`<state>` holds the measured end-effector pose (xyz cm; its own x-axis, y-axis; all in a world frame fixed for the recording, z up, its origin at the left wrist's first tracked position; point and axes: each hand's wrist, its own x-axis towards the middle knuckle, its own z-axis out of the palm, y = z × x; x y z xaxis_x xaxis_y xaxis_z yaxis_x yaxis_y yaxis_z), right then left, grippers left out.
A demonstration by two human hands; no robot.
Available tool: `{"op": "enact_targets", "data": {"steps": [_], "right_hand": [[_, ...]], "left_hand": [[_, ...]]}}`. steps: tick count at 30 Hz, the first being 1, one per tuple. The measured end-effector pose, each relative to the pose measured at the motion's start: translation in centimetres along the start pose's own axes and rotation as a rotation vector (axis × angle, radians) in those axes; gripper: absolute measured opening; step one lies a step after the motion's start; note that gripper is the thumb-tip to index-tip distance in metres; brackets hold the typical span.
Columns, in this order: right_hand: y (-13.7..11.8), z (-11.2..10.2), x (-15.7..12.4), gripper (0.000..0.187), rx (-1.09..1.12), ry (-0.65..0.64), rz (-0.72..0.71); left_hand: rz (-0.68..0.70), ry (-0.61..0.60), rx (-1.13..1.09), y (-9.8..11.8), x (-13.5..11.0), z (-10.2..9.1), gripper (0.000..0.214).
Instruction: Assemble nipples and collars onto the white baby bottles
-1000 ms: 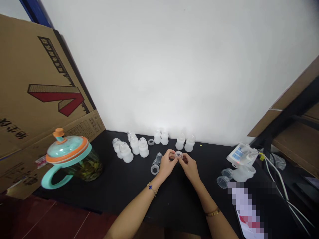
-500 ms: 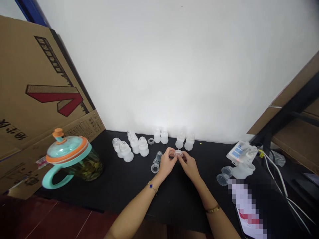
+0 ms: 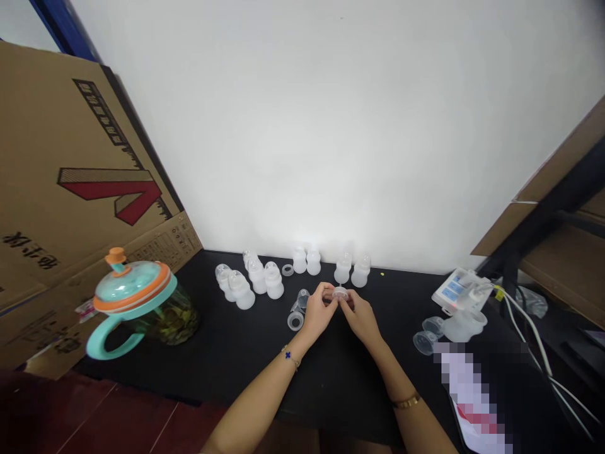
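Note:
My left hand (image 3: 320,312) and my right hand (image 3: 360,314) meet over the black table (image 3: 326,384). Between their fingertips is a small whitish bottle collar (image 3: 339,292), pinched from both sides, with a thin tip showing above it. Just left of my left hand lie another collar (image 3: 295,321) and a clear cap (image 3: 303,299). Behind my hands stand two capped baby bottles (image 3: 361,271) and, farther left, two white bottles (image 3: 313,260) with a loose ring (image 3: 287,270) beside them. Several capped bottles (image 3: 242,291) are grouped at the left.
A teal-lidded jug (image 3: 172,318) stands at the left before a cardboard box (image 3: 38,151). To the right are clear caps (image 3: 426,342), white bottles (image 3: 466,326), a white device (image 3: 456,290) with cables (image 3: 529,325), and a phone (image 3: 482,435). The white wall (image 3: 331,126) rises behind.
The view has shifted slightly, so everything sits a little lower and farther right. Both hands keep the same pinch on the collar.

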<state>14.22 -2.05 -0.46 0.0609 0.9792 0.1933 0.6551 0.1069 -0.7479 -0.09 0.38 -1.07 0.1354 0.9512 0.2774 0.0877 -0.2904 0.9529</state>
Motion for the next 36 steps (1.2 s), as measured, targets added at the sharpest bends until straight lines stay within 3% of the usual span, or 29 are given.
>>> {"op": "enact_targets", "data": {"steps": [36], "right_hand": [[-0.07, 0.19, -0.08, 0.023, -0.091, 0.004, -0.004]], "left_hand": [[0.035, 0.007, 0.12, 0.52, -0.2, -0.06, 0.013]]}}
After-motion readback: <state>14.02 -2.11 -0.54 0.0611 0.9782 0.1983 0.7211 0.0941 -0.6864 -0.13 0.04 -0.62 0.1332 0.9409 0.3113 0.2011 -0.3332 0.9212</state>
